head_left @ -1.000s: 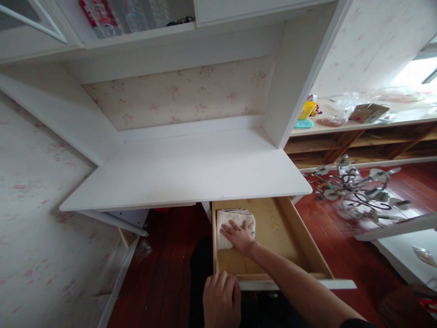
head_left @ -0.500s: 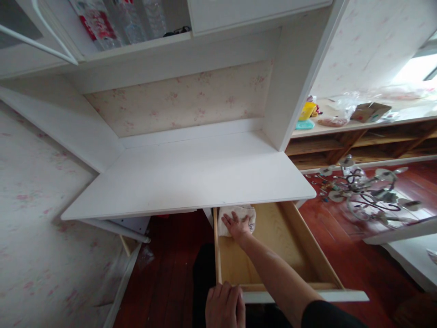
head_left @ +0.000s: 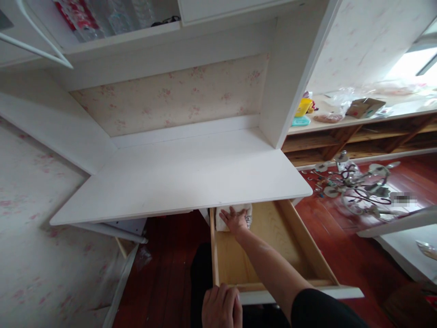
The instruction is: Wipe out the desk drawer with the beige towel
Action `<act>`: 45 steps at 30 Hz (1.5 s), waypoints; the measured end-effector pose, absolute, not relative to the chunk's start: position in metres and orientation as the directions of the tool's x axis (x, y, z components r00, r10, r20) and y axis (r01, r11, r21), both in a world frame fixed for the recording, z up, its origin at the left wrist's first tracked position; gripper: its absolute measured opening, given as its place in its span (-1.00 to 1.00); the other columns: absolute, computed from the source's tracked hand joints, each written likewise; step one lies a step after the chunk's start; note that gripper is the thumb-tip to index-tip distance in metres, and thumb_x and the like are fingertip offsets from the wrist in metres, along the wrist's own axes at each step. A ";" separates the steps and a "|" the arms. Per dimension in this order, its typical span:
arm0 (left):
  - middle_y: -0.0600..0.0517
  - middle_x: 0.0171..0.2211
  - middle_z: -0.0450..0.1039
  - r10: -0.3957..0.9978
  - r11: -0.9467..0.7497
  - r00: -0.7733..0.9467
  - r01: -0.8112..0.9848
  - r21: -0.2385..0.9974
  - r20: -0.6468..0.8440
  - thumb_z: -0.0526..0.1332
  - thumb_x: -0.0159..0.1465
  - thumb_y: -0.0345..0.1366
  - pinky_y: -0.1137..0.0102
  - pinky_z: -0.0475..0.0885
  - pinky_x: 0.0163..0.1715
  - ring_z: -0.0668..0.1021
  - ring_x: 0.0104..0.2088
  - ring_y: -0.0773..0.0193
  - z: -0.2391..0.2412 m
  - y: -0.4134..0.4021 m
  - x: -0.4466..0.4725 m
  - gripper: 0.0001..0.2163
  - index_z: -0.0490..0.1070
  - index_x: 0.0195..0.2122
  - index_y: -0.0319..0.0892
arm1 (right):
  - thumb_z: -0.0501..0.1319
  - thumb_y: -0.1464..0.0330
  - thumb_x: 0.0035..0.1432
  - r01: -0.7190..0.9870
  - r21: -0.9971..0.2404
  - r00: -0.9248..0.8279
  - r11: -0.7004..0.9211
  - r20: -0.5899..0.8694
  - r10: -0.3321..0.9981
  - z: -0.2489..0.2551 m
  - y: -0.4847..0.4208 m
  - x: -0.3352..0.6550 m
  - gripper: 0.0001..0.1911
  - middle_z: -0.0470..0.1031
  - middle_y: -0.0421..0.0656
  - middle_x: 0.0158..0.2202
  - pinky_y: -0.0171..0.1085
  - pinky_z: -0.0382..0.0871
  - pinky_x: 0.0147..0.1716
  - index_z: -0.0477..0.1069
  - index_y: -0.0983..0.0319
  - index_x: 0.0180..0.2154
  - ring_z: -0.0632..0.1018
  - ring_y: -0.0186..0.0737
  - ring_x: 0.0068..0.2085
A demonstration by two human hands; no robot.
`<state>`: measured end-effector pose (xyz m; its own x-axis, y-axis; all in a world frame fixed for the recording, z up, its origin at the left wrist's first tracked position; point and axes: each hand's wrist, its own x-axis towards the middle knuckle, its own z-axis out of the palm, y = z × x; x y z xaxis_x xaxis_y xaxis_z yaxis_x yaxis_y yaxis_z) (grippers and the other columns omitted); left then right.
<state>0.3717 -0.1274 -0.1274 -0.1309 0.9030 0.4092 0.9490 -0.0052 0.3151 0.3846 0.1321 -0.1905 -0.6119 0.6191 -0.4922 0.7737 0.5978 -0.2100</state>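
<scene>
A pulled-out wooden drawer (head_left: 269,259) with a white front juts from under the white desk (head_left: 191,173). Inside its back left corner lies a folded, whitish cloth (head_left: 223,226) with a dark print at its right side. My right hand (head_left: 235,221) rests flat on that cloth, fingers spread, the arm reaching across the drawer. At the drawer's front left corner, my left hand (head_left: 221,304) has its fingers curled over the front edge; its thumb side faces right. The cloth's far end is partly hidden by the desktop's edge.
Plastic bottles (head_left: 119,18) stand on a shelf above the desk. On the red wooden floor at right lies a chandelier (head_left: 358,187). Behind it, a low shelf unit (head_left: 341,136) carries a cardboard box (head_left: 365,108) and a yellow container (head_left: 303,108).
My right hand and the cloth under it have slid slightly deeper toward the back of the drawer. My left hand stays on the front edge. The view has shifted a little.
</scene>
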 end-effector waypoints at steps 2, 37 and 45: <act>0.07 -0.50 0.37 0.901 -0.004 -0.130 0.952 0.307 0.414 0.02 0.28 -0.43 0.30 0.14 -0.37 0.39 -0.47 0.24 -0.128 -0.127 0.372 -0.84 0.31 -0.38 -0.08 | -0.10 0.56 0.21 0.763 -0.212 -0.625 0.610 -0.482 0.614 -0.191 0.135 0.390 -0.26 -0.18 -0.33 0.39 0.48 -0.30 0.11 -0.10 -0.22 0.29 -0.21 0.04 0.38; 0.02 -0.25 0.58 0.883 -0.385 0.447 0.516 0.765 0.143 -0.04 0.40 -0.21 0.34 0.40 -0.04 0.57 -0.18 0.27 -0.002 -0.010 0.491 -0.67 0.51 -0.29 -0.17 | -0.20 0.60 0.21 0.891 -0.046 -0.413 0.452 -0.498 0.763 -0.180 0.107 0.529 -0.24 -0.28 -0.23 0.42 0.53 0.06 -0.04 -0.18 -0.13 0.33 -0.12 0.12 0.37; -0.01 -0.12 0.57 0.880 -0.417 0.404 0.406 0.813 0.250 -0.05 0.38 -0.32 0.40 0.34 0.09 0.55 -0.05 0.30 -0.010 -0.025 0.481 -0.68 0.51 -0.15 -0.22 | -0.19 0.63 0.16 0.894 -0.058 -0.414 0.445 -0.487 0.769 -0.186 0.108 0.530 -0.18 -0.31 -0.23 0.42 0.55 0.05 -0.06 -0.21 -0.13 0.34 -0.12 0.16 0.37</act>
